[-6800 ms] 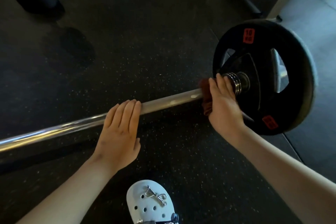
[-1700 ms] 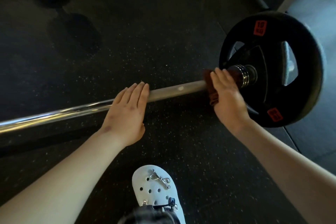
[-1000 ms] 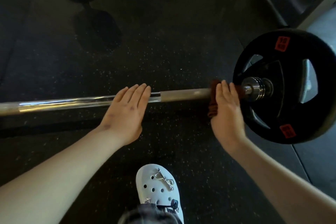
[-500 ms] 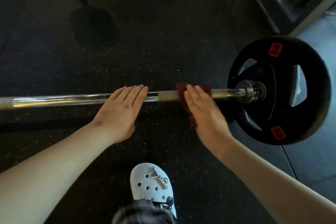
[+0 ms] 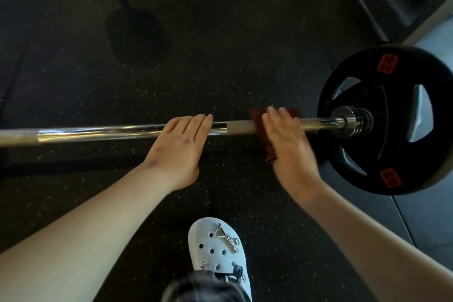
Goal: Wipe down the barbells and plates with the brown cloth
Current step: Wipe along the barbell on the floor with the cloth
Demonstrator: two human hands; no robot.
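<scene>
Hands flat-fingered: left hand (image 5: 176,147) on chrome barbell (image 5: 98,132), right hand (image 5: 289,147) pressing brown cloth (image 5: 257,116) onto it.

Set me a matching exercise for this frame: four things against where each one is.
1 brown cloth
2 black round weight plate
3 white perforated clog
4 left hand

A on the dark floor, bottom of view
B flat on the steel bar, on its shiny stretch
C on the bar's right end
D draped over the bar, under the right hand

Pairs: 1-D, 2-C, 3-A, 4-B
</scene>
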